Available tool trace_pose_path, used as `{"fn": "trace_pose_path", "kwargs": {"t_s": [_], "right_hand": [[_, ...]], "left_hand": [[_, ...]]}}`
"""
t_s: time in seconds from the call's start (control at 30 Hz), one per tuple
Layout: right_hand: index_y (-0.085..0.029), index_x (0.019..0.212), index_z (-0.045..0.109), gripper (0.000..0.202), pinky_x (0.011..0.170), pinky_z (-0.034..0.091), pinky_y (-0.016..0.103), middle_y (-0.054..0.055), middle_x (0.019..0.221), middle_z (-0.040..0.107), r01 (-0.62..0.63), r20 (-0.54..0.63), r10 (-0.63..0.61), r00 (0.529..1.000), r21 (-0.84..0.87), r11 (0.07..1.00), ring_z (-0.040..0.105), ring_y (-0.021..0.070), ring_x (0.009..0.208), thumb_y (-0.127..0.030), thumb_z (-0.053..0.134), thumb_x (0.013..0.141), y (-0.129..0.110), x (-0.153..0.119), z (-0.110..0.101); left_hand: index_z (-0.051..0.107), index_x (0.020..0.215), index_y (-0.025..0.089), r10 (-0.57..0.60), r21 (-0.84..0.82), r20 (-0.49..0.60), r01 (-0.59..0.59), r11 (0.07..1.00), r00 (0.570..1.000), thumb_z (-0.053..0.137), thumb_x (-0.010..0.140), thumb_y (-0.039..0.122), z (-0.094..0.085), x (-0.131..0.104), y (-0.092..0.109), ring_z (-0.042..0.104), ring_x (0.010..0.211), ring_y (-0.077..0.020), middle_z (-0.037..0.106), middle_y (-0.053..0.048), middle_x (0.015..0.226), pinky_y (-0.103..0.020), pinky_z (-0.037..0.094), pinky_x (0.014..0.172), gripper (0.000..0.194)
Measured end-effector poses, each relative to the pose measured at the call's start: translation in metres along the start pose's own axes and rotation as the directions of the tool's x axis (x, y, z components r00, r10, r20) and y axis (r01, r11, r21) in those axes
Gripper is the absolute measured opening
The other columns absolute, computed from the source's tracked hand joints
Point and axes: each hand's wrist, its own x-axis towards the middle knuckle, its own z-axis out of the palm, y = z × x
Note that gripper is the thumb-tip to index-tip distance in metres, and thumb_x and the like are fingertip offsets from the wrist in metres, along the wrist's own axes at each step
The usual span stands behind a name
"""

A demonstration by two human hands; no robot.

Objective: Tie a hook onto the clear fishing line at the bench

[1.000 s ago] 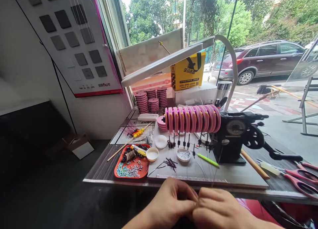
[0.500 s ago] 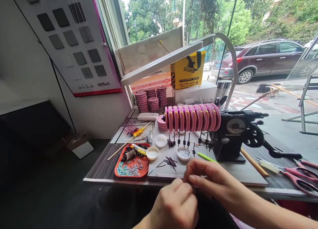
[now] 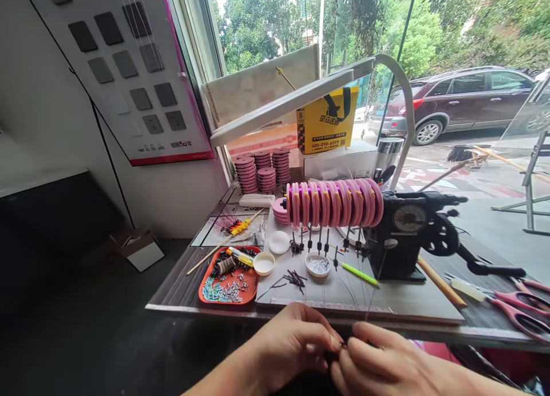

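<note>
In front of the table edge my left hand point(image 3: 296, 341) and my right hand point(image 3: 380, 356) meet, both with fingers pinched. A tiny dark piece point(image 3: 342, 345) shows between the fingertips; its kind is too small to tell. A thin line point(image 3: 368, 307) runs down to my right hand from the row of pink foam spools point(image 3: 335, 204). The spools sit side by side on the shaft of a black hand-crank winder point(image 3: 397, 230). Black stoppers on short stems point(image 3: 319, 246) hang below them.
An orange tray point(image 3: 230, 298) holds small metal and turquoise parts. Nearby are a white dish of small clear pieces point(image 3: 318, 265), dark thin tubes point(image 3: 295, 279) and a green-handled tool point(image 3: 360, 274). Pink-handled scissors point(image 3: 522, 316) lie right. Stacked spools point(image 3: 246, 175) stand behind, under a lamp point(image 3: 283, 109).
My right hand has moved right and down, and my left hand has turned, its fingers now reaching right. The small dark piece now shows between them. The view has shifted slightly.
</note>
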Motion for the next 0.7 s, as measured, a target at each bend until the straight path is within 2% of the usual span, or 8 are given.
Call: {"fn": "trace_pose_path", "kwargs": {"t_s": [0.1,0.17,0.27,0.33,0.4,0.43,0.57,0.7], "right_hand": [[-0.018,0.078,0.058,0.05,0.046,0.038,0.026,0.0,0.062,0.061,-0.079,-0.042,0.085,0.995,0.137,0.987,0.047,0.0134,0.052,-0.019,0.015,0.101,-0.001,0.003,0.003],[-0.02,0.071,0.053,0.049,0.048,0.039,0.024,0.0,0.06,0.061,-0.177,-0.124,0.225,0.967,0.311,0.934,0.046,0.0127,0.052,-0.025,0.015,0.102,0.0,0.007,0.004],[-0.02,0.072,0.052,0.038,0.053,0.041,0.021,0.0,0.063,0.061,-0.39,-0.032,0.514,0.857,0.611,0.689,0.049,0.012,0.057,-0.034,0.031,0.1,0.003,0.014,0.003],[-0.02,0.071,0.053,0.031,0.057,0.042,0.021,0.0,0.07,0.058,-0.493,0.105,0.626,0.772,0.721,0.487,0.053,0.0123,0.063,-0.034,0.042,0.096,0.006,0.02,-0.001],[-0.019,0.068,0.054,0.028,0.06,0.042,0.021,0.0,0.074,0.055,-0.512,0.172,0.648,0.742,0.769,0.383,0.053,0.0126,0.066,-0.031,0.047,0.092,0.008,0.026,-0.006],[-0.019,0.067,0.054,0.027,0.06,0.041,0.021,0.0,0.072,0.054,-0.506,0.185,0.639,0.747,0.782,0.365,0.052,0.0125,0.065,-0.029,0.049,0.091,0.009,0.029,-0.009],[-0.02,0.064,0.053,0.024,0.062,0.041,0.022,-0.001,0.065,0.058,-0.527,0.3,0.575,0.761,0.803,0.278,0.052,0.0135,0.064,-0.024,0.049,0.088,0.011,0.037,-0.023],[-0.02,0.065,0.056,0.019,0.067,0.043,0.024,0.0,0.072,0.058,-0.592,0.415,0.544,0.729,0.781,0.198,0.054,0.0161,0.071,-0.025,0.053,0.083,0.013,0.035,-0.03]], "left_hand": [[0.064,0.049,0.014,0.1,0.062,-0.004,-0.099,0.993,0.995,0.063,0.046,0.012,-0.001,-0.004,-0.002,0.043,0.045,-0.0083,0.055,0.003,0.05,-0.021,0.033,0.048,0.004],[0.061,0.05,0.015,0.254,0.153,0.008,-0.252,0.955,0.967,0.066,0.052,0.013,0.0,-0.009,-0.004,0.048,0.056,-0.0118,0.057,0.0,0.059,-0.023,0.035,0.055,0.005],[0.06,0.054,0.014,0.567,0.402,-0.013,-0.515,0.757,0.824,0.064,0.064,0.02,0.004,-0.014,-0.014,0.049,0.067,-0.015,0.053,-0.004,0.072,-0.024,0.035,0.057,0.013],[0.063,0.058,0.013,0.702,0.54,-0.075,-0.563,0.626,0.708,0.061,0.07,0.022,0.006,-0.013,-0.024,0.047,0.064,-0.0142,0.05,-0.004,0.075,-0.023,0.032,0.052,0.015],[0.063,0.059,0.013,0.734,0.538,-0.144,-0.57,0.621,0.664,0.06,0.07,0.022,0.007,-0.009,-0.032,0.043,0.058,-0.0118,0.047,-0.003,0.074,-0.023,0.029,0.047,0.015],[0.062,0.058,0.013,0.711,0.478,-0.168,-0.574,0.665,0.683,0.061,0.069,0.023,0.007,-0.007,-0.035,0.041,0.057,-0.0109,0.046,-0.002,0.073,-0.023,0.028,0.046,0.015],[0.057,0.054,0.013,0.487,0.128,-0.11,-0.474,0.871,0.866,0.07,0.064,0.032,0.005,-0.001,-0.03,0.038,0.051,-0.0075,0.045,0.001,0.066,-0.02,0.029,0.044,0.025],[0.053,0.054,0.014,0.415,0.098,-0.017,-0.412,0.906,0.909,0.072,0.064,0.039,0.003,-0.004,-0.019,0.04,0.053,-0.0085,0.046,0.001,0.063,-0.02,0.033,0.046,0.033]]}}
